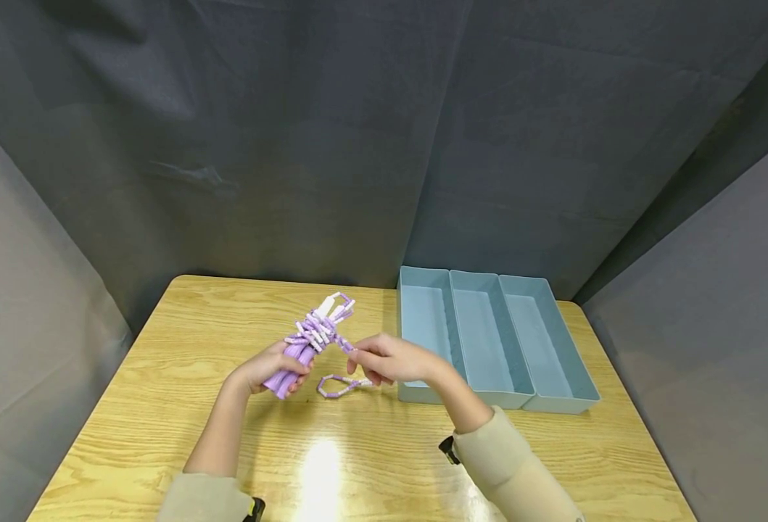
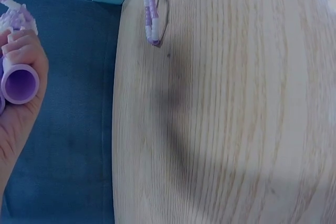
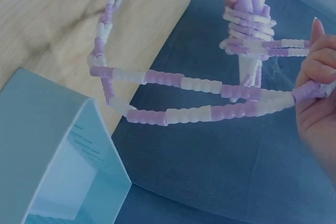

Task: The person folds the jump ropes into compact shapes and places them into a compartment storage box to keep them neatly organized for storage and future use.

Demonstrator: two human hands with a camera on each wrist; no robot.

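My left hand (image 1: 269, 368) grips the purple handles (image 1: 286, 378) of a beaded jump rope, side by side and tilted above the table. Purple and white rope (image 1: 315, 330) is wound in several turns around the handles, with white ends sticking out beyond. A handle's hollow end (image 2: 20, 85) faces the left wrist view. My right hand (image 1: 386, 357) pinches a doubled length of the rope, drawn out sideways from the wrapped bundle. From that hand the rest of the doubled strand (image 3: 202, 85) hangs, and its looped end (image 1: 333, 393) shows below, over the table.
A blue-grey tray (image 1: 563, 404) with three long compartments stands on the right of the wooden table (image 1: 181, 348), just beyond my right hand. Dark cloth (image 1: 279, 145) hangs behind the table, and paler cloth closes off both sides.
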